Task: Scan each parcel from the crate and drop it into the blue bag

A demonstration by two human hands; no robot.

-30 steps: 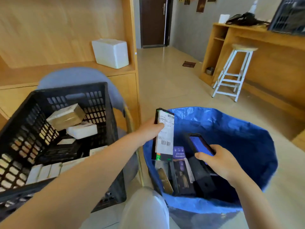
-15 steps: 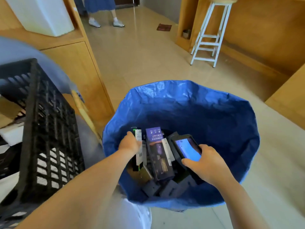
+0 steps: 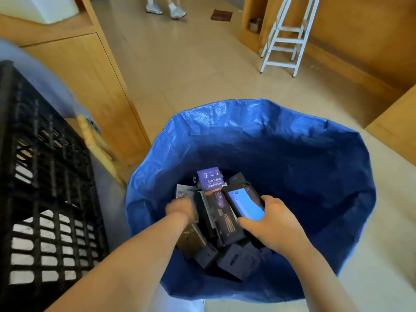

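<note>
Your left hand deep in crinkled blue woven plastic bag, blurred; can't tell whether fingers grip anything. Your right hand grips black handheld scanner with lit blue screen. Several dark boxed parcels piled in bag. Black slatted plastic crate beside bag shows pale parcels through slats: more left, likely.

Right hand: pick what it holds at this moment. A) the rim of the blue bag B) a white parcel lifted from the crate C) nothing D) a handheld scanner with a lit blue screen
D: the right hand grips the handheld scanner, its blue screen lit, above the parcels inside the blue bag.
</note>
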